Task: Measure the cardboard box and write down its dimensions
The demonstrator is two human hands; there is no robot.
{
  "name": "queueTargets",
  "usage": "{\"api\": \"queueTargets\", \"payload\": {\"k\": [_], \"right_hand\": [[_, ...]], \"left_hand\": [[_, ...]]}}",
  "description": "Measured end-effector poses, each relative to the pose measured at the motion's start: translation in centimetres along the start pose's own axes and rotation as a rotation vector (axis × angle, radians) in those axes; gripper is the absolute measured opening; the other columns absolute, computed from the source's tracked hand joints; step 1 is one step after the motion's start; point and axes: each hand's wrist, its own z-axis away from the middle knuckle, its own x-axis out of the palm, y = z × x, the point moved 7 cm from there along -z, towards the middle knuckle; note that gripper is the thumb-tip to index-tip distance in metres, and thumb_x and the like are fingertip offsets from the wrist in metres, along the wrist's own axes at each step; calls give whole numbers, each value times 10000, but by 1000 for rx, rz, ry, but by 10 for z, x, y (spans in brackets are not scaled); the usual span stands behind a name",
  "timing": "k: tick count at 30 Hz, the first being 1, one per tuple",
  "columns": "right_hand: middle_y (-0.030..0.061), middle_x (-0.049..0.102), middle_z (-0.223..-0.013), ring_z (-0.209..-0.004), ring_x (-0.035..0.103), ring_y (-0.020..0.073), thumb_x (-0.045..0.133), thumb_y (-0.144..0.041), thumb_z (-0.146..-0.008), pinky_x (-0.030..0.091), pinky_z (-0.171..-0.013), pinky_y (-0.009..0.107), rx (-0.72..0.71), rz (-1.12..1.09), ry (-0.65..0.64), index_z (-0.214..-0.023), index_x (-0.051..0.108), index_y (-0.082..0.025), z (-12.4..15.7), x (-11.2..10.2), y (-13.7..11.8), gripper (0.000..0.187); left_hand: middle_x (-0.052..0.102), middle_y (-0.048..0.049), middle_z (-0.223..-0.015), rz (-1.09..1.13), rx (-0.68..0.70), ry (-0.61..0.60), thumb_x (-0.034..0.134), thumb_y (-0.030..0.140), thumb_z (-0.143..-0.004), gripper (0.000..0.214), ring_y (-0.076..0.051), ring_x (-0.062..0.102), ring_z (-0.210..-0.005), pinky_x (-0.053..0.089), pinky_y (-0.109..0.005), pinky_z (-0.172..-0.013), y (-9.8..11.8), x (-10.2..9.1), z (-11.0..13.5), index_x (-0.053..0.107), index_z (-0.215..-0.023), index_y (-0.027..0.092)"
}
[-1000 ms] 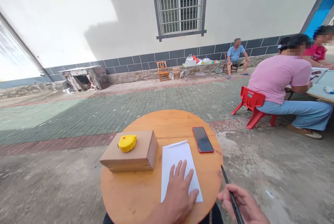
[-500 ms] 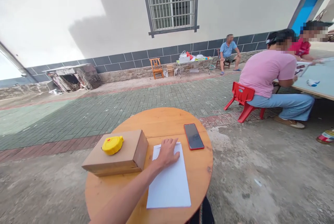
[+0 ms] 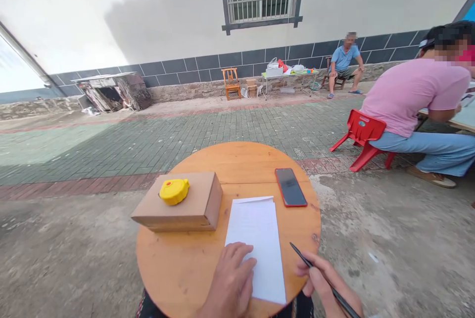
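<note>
A white sheet of paper lies on a round wooden table. My left hand rests on the sheet's near left corner, fingers together and lying flat. My right hand is at the table's near right edge, closed on a thin black pen whose tip points toward the paper. A red-edged phone lies face up beyond the sheet. To the left stands a brown cardboard box with a yellow tape measure on top.
A person in a pink shirt sits on a red plastic chair at another table to the right. Far back, a seated person in blue, a small wooden chair and a low green table line the wall.
My left hand pulled back from the paper's far edge to its near left corner. My right hand with the pen came back into view at the near right.
</note>
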Motion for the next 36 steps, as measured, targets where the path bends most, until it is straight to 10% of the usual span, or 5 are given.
{"api": "queueTargets", "payload": {"k": [10, 26, 36], "right_hand": [[48, 711, -686, -615, 688, 188, 586, -528, -820, 571, -571, 247, -102, 103, -151, -928, 654, -184, -32, 70, -11, 367], [-60, 472, -529, -496, 478, 127, 495, -462, -898, 431, -518, 235, -183, 255, -182, -756, 576, -209, -55, 105, -14, 300], [0, 595, -675, -631, 556, 158, 465, -421, -914, 463, -612, 254, -278, 356, -177, -774, 584, -199, -54, 112, -9, 289]], "left_hand": [[605, -73, -1267, 52, -101, -82, 579, 103, -738, 349, -283, 539, -1042, 502, -471, -881, 7, 26, -8, 572, -1074, 196], [550, -72, -1367, 87, -219, -51, 602, 196, -762, 435, -305, 476, -1099, 444, -504, -941, -4, 42, 3, 560, -1195, 183], [531, -75, -1395, 101, -250, -75, 591, 232, -773, 490, -316, 476, -1123, 421, -519, -966, -4, 44, 2, 538, -1258, 183]]}}
